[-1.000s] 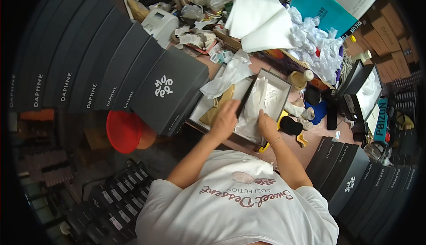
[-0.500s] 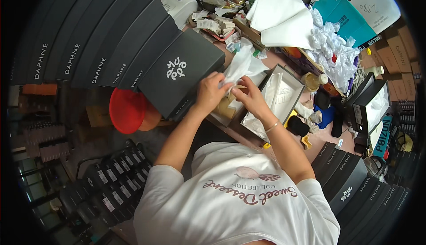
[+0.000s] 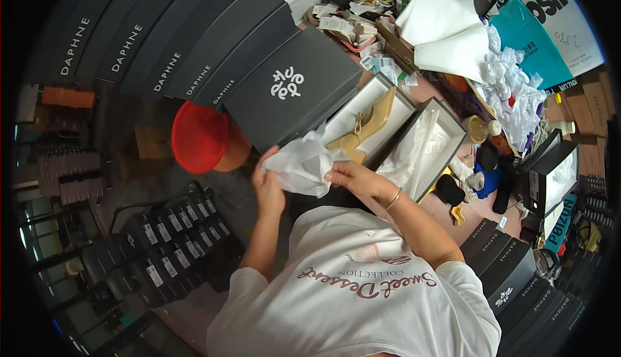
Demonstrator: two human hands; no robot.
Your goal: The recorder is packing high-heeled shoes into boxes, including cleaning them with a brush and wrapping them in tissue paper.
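Note:
A crumpled sheet of white tissue paper [image 3: 296, 168] is stretched between my two hands, in front of my chest. My left hand [image 3: 268, 185] grips its left side, with some fingers hidden behind the sheet. At the right edge, my right hand [image 3: 354, 178] pinches the paper between thumb and fingers. Just beyond the paper, a tan heeled shoe [image 3: 374, 124] lies in an open shoebox [image 3: 402, 108] with a pale inside. Beside that box, to the right, another open grey-rimmed box part [image 3: 458, 138] holds white tissue paper and a printed slip.
Dark shoeboxes [image 3: 194, 40] stand stacked at left, one large box [image 3: 304, 88] nearest the work. A red bucket [image 3: 200, 138] sits below them. White sheets [image 3: 443, 30], crumpled paper [image 3: 511, 85] and a capped bottle [image 3: 482, 129] crowd the far right. More shoeboxes [image 3: 501, 260] stand at near right.
Both hands have drawn the tissue paper toward me and left, away from the shoebox. The tan shoe, mostly covered before, now shows in the box. The whole view has shifted somewhat.

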